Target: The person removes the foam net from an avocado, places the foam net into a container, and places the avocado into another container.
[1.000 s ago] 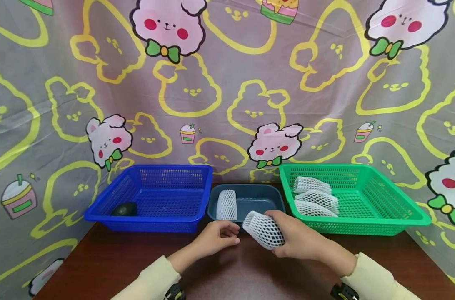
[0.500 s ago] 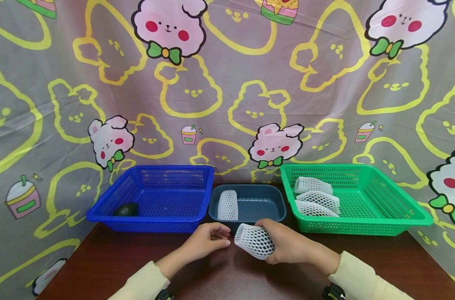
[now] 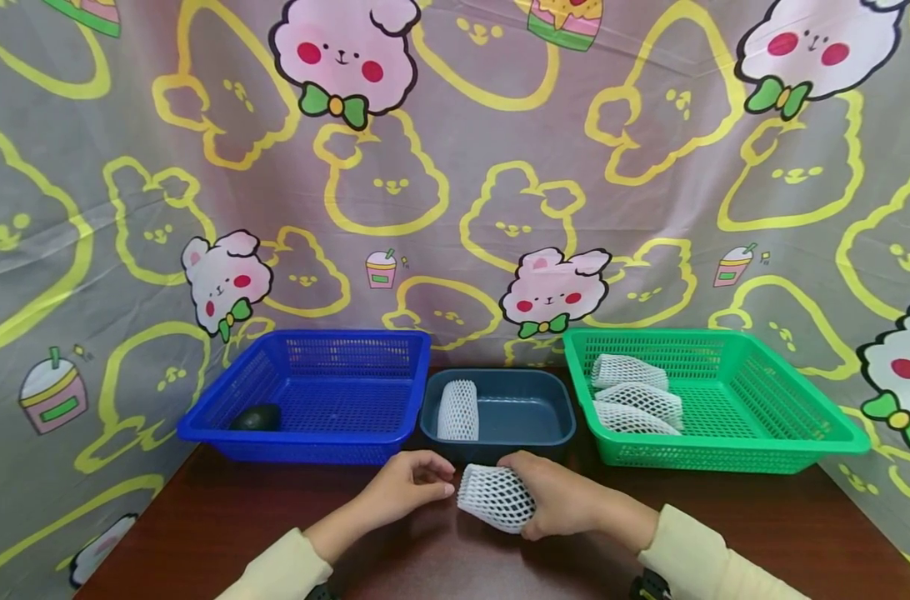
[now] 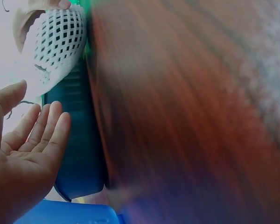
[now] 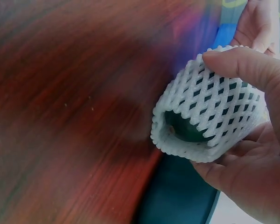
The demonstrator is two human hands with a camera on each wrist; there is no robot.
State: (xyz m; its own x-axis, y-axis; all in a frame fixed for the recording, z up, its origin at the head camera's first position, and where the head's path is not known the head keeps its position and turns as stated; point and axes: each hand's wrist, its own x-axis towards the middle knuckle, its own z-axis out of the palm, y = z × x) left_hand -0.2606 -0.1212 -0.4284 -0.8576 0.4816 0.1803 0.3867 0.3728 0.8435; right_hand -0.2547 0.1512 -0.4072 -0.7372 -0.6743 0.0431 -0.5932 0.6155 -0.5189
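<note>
A white foam net sleeve (image 3: pixel 496 498) is gripped by the right hand (image 3: pixel 567 500) above the table in front of the grey-blue tray. In the right wrist view a dark green fruit (image 5: pixel 189 128) shows inside the sleeve (image 5: pixel 214 102), between the thumb and fingers of the right hand (image 5: pixel 252 172). The left hand (image 3: pixel 402 492) holds nothing, its fingers loosely bent, just left of the sleeve's end. From the left wrist view, that hand (image 4: pixel 32 144) is palm up with a gap to the sleeve (image 4: pixel 60 42).
The grey-blue tray (image 3: pixel 526 421) holds another netted piece (image 3: pixel 458 412) at its left. At left, a blue basket (image 3: pixel 305 450) holds a dark green fruit (image 3: pixel 256 417). The green basket (image 3: pixel 725 454) on the right holds several white netted pieces (image 3: pixel 638 402).
The right hand has moved left and down with the netted fruit, closer to the table. The left hand has shifted slightly left and remains without anything in it.
</note>
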